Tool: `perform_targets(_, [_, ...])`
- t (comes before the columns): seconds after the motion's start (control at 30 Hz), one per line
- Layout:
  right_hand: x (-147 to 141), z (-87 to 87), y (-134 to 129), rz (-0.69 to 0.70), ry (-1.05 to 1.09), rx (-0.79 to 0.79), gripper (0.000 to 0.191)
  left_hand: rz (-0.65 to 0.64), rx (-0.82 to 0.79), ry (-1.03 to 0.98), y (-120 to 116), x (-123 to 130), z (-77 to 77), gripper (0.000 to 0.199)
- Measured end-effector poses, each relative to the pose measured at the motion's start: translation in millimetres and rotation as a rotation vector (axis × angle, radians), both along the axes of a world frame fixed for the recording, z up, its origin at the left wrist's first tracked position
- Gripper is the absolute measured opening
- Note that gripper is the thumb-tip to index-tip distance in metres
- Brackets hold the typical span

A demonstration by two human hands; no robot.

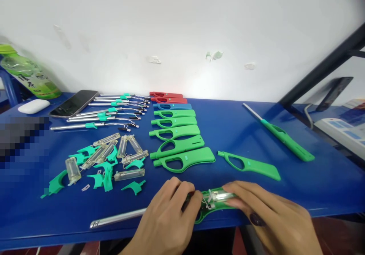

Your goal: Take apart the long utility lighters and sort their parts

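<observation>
Near the table's front edge lies an open green lighter shell (219, 206) with a clear fuel tank (221, 195), white wires and a small black part inside. A silver metal tube (119, 217) extends from it to the left. My left hand (171, 217) is closed over the shell's left part, thumb and fingers pressed on something mostly hidden beneath them. My right hand (268, 209) grips the shell's right end and the tank between thumb and fingers. Just behind, a separate green shell half (251, 165) rests on the table.
Green, blue and red shells (182, 132) line the middle. Metal tubes with wires (85, 126), clear tanks (129, 174) and teal triggers (107, 175) lie left, beside a phone (74, 103) and a bottle (31, 76). An assembled lighter (285, 141) lies right. A wall stands behind.
</observation>
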State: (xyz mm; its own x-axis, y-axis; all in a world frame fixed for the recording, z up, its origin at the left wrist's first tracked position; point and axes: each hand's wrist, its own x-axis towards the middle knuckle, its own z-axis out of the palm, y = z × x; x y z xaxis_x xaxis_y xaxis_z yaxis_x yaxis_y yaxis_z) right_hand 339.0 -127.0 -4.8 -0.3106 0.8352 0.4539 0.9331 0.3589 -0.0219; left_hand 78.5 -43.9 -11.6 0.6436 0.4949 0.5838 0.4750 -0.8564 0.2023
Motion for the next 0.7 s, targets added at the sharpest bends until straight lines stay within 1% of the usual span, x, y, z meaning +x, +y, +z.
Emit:
perform_targets(0.1, [12.1, 2.9, -1.9, -0.098, -0.017, 0.059, 0.026, -0.011, -0.025, -0.022, 2.2, -2.0, -0.2, 0.037])
perform_targets(0.17, [11.1, 6.7, -0.9, -0.131, 0.024, 0.088, 0.022, -0.012, -0.013, -0.025, 3.6, -2.7, -0.4, 0.037])
perform_targets(0.27, [-4.5, 10.5, 4.1, -0.046, 0.094, 0.080, 0.020, 0.008, 0.042, 0.006, 4.2, -3.0, -0.3, 0.036])
perform_targets(0.33, [-17.9, 12.0, 9.1, 0.005, 0.130, 0.079, 0.020, 0.034, 0.065, 0.001, 3.4, -3.5, 0.9, 0.031])
perform_targets(0.4, [-28.6, 13.9, 14.2, 0.021, 0.158, 0.097, 0.020, 0.035, 0.058, -0.038, 1.8, -5.0, 2.9, 0.026])
perform_targets(0.47, [-35.7, 16.7, 17.9, 0.041, 0.179, 0.116, 0.021, 0.006, 0.015, -0.073, 0.2, -8.1, 4.9, 0.022])
perform_targets(0.57, [-41.8, 20.7, 19.1, 0.086, 0.193, 0.118, 0.027, -0.023, -0.024, -0.108, -1.5, -15.6, 7.5, 0.028])
perform_targets(0.63, [-44.8, 21.5, 18.3, 0.100, 0.204, 0.104, 0.029, -0.019, -0.016, -0.137, -2.2, -22.1, 10.0, 0.034])
perform_targets(0.7, [-48.0, 21.0, 18.7, 0.103, 0.206, 0.086, 0.029, -0.008, -0.016, -0.149, -3.0, -29.4, 13.8, 0.035])
